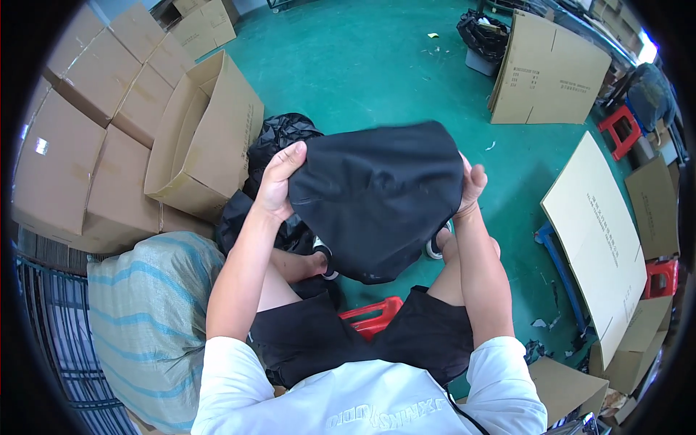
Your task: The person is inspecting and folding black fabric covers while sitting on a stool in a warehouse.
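A black, smooth, leather-like piece (380, 196), perhaps a cover, is stretched out in front of me above my knees. Its surface is softly creased and its lower edge hangs in a rounded point. My left hand (278, 179) grips its left edge, thumb on top and fingers tucked behind it. At the right edge my right hand (471, 183) holds the same piece; the thumb shows, while most fingers are hidden behind the material.
An open cardboard box (225, 119) and stacked cartons (54, 163) stand at left, above a striped woven sack (148, 297). Black plastic bags (279, 130) lie beside the box. I sit on a red stool (373, 317). Flat cardboard (602, 232) leans at right.
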A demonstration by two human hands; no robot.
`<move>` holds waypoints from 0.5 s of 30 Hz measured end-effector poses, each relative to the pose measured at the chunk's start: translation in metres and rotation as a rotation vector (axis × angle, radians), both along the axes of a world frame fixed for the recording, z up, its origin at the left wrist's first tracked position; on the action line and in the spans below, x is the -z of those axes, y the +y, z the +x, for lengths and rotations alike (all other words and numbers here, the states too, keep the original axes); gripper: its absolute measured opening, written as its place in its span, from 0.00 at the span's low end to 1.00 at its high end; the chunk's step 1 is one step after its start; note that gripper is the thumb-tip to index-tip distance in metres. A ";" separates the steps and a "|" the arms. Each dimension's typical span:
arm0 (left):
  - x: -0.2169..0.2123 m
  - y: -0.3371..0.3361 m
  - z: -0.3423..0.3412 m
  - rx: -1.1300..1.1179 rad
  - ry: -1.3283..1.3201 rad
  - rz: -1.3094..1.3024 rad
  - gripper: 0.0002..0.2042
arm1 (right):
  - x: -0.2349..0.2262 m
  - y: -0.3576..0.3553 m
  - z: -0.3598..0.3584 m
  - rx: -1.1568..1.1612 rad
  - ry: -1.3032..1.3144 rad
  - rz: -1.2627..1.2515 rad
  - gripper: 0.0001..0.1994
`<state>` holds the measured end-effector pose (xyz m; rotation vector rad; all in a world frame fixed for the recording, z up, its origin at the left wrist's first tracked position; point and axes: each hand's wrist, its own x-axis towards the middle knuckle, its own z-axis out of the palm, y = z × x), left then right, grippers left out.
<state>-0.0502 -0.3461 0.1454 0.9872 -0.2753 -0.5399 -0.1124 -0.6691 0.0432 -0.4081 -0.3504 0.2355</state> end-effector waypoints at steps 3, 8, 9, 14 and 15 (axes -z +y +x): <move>0.008 -0.004 0.000 -0.090 0.106 -0.082 0.17 | 0.009 0.007 -0.004 -0.111 0.048 0.120 0.37; 0.024 0.001 0.005 -0.197 0.327 -0.147 0.21 | -0.003 0.009 -0.002 -0.003 -0.034 0.044 0.26; 0.024 0.002 0.002 -0.173 0.317 -0.149 0.20 | 0.000 0.003 -0.003 0.080 -0.011 0.018 0.22; 0.039 0.009 0.000 -0.143 0.326 -0.139 0.19 | -0.002 -0.011 0.003 0.130 0.063 0.005 0.19; 0.040 0.009 -0.001 -0.149 0.325 -0.136 0.19 | -0.005 -0.007 0.001 0.170 0.102 -0.038 0.19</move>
